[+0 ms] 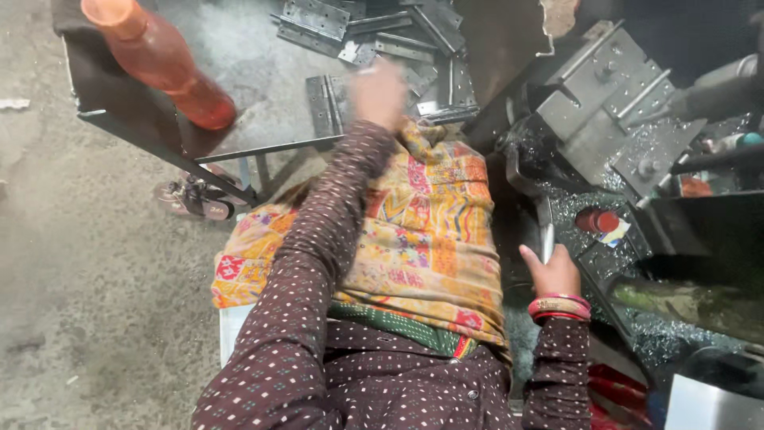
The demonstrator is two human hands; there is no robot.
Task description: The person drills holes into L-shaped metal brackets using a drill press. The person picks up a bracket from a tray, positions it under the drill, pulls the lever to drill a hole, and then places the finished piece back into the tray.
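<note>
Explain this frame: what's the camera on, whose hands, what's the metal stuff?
One picture, taken from a camera on a person's head, looking down over their lap. The left hand is blurred, reaching over a low table that carries flat metal hinges and an orange bottle; whether it holds one cannot be told. The right hand, with bangles at the wrist, grips a metal lever of a machine strewn with metal shavings. A patterned cloth covers the lap. A sandal lies on the floor under the table.
</note>
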